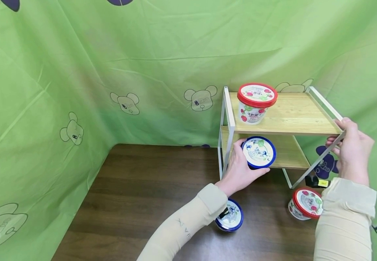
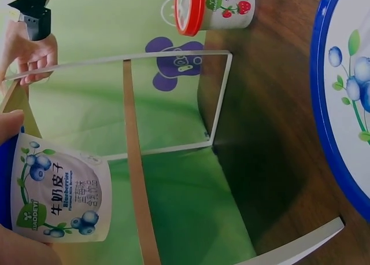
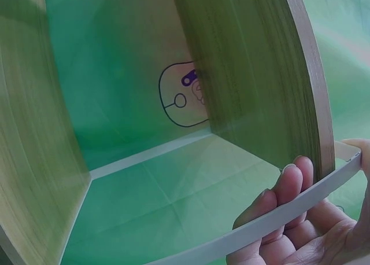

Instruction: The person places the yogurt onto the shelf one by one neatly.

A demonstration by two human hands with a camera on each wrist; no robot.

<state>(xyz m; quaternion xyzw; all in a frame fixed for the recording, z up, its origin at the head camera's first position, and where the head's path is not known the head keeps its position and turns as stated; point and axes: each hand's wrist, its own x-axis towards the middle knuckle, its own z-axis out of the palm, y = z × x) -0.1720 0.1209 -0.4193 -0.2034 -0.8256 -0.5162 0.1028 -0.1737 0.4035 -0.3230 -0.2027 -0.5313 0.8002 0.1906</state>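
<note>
Left hand (image 1: pixel 240 170) pinches a blue-lidded tub (image 1: pixel 259 152) before the lower shelf (image 1: pixel 289 152), right hand (image 1: pixel 354 150) curls its fingers round the rack (image 1: pixel 326 103): shelving, it seems, calling for a level slide inward!

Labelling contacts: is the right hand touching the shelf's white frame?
Touching. The right wrist view shows the right hand curled around the white frame.

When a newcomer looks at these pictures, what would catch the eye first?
The eye would probably go first to the round white tub with a red lid, standing at the left of the top shelf of the white-framed wooden rack. Next comes the round blue-lidded white tub, held by the left hand below that shelf's front edge. Bright green fabric printed with cartoon animal heads hangs behind them.
</note>
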